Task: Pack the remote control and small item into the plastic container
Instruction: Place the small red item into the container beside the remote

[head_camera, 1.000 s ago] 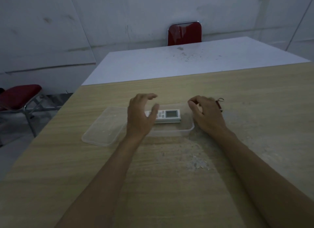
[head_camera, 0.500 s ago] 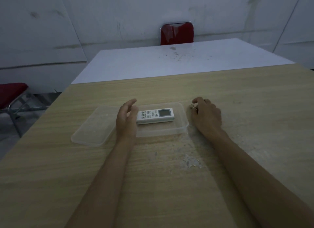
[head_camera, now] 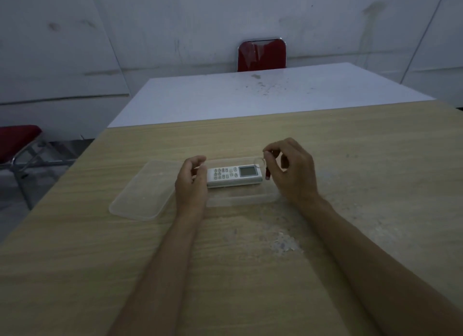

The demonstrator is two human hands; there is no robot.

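A white remote control (head_camera: 234, 176) lies inside the clear plastic container (head_camera: 240, 200) on the wooden table. My right hand (head_camera: 292, 171) hovers over the container's right end, pinching a small dark red item with a metal ring (head_camera: 266, 169) that hangs just right of the remote. My left hand (head_camera: 191, 183) rests at the container's left end, fingers curled and apart, holding nothing that I can see.
The container's clear lid (head_camera: 144, 190) lies flat to the left of my left hand. A white table (head_camera: 250, 95) abuts the far edge. One red chair (head_camera: 261, 55) stands behind it, another red chair (head_camera: 17, 141) at the left. Crumbly residue (head_camera: 283, 243) marks the wood.
My right hand has lifted off the table with the small item and moved left over the container's right end. My left hand stays at the left end.
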